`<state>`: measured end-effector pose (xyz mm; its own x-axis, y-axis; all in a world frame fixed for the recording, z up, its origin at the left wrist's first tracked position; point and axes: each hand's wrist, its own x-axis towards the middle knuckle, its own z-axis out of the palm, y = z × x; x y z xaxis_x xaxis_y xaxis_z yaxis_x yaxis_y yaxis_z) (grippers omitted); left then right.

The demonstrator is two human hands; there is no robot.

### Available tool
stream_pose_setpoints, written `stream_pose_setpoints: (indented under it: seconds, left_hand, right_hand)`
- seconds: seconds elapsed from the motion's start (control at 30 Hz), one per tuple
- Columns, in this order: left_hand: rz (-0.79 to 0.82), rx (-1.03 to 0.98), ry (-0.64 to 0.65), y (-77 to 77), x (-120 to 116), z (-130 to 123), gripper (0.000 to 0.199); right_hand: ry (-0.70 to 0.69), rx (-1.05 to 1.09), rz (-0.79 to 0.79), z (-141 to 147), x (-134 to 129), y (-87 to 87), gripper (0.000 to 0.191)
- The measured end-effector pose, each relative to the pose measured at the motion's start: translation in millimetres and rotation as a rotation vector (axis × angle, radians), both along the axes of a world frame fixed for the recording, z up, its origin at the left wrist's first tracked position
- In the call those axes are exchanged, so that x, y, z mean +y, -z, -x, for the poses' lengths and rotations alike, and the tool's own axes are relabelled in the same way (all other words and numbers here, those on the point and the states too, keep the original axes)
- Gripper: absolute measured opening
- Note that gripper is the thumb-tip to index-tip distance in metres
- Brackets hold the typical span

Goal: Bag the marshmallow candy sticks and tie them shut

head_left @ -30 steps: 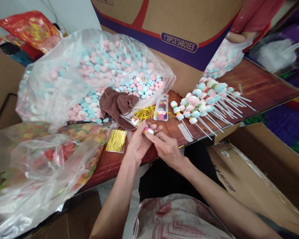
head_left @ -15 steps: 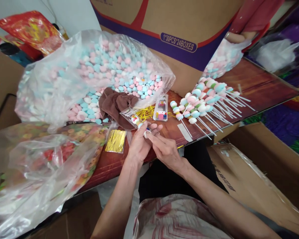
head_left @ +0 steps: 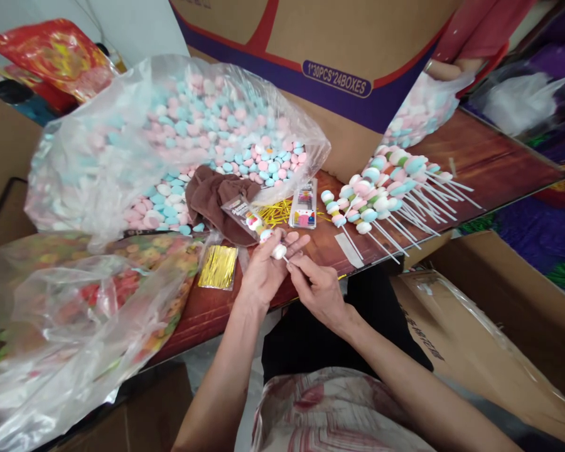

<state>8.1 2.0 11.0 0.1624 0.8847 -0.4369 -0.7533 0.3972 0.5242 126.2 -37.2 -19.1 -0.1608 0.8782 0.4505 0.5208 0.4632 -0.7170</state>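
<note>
In my left hand (head_left: pixel 269 267) is a marshmallow skewer (head_left: pixel 279 252), its upper end inside a small clear printed bag (head_left: pixel 243 216). The left fingers are closed around the candy, with the outer fingers partly stretched out. My right hand (head_left: pixel 316 280) pinches the white stick just below the lowest white marshmallow. Just beyond my hands lie loose gold twist ties (head_left: pixel 277 213) and a stack of printed clear bags (head_left: pixel 304 204). A packet of gold ties (head_left: pixel 218 267) rests left of my left hand.
Finished-looking skewers (head_left: pixel 381 188) lie piled on the right of the table (head_left: pixel 513 160). A big bag of pastel marshmallows (head_left: pixel 179 125) and a brown cloth (head_left: pixel 216 201) sit behind. Gummy ring bags (head_left: pixel 108 301) cover the left. A large carton (head_left: pixel 329 37) stands behind; another person's arm (head_left: pixel 452 68) is beyond.
My right hand has shifted slightly down from the marshmallow, so a short piece of stick now shows between it and the candy. My left hand is nearly unmoved.
</note>
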Motion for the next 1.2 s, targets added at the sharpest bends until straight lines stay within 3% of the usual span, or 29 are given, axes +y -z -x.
stream_pose_setpoints:
  seconds: [0.13, 0.33, 0.4, 0.47, 0.6, 0.87, 1.07, 1.2]
  left_hand:
    - [-0.04, 0.029, 0.098, 3.5, -5, -5, 0.02]
    - [-0.087, 0.135, 0.158, 2.2, -10, -5, 0.031]
    - [-0.087, 0.184, 0.114, 1.7, -11, -3, 0.039]
    - [-0.096, 0.265, -0.008, 2.8, -12, -1, 0.043]
    - [-0.112, 0.389, -0.197, 7.6, -11, 5, 0.034]
    - [-0.116, 0.452, -0.169, 10.5, -6, 13, 0.018]
    - [-0.259, 0.457, -0.135, 12.0, -8, 14, 0.01]
    - [-0.271, 0.397, -0.11, 9.0, -11, 16, 0.01]
  right_hand:
    - [0.056, -0.094, -0.094, 8, 4, 4.0, 0.02]
    - [0.139, 0.046, -0.038, 15, 7, 0.1, 0.018]
    - [0.125, 0.052, -0.058, 14, 7, -0.1, 0.018]
    - [0.124, 0.042, -0.082, 11, 7, 0.6, 0.018]
    - [0.123, 0.012, -0.108, 8, 8, 2.7, 0.017]
    - [0.102, 0.024, -0.066, 5, 8, 1.9, 0.02]
    - [0.14, 0.083, -0.024, 3, 10, -4.3, 0.019]
    - [0.079, -0.044, -0.142, 3, 9, -1.6, 0.021]
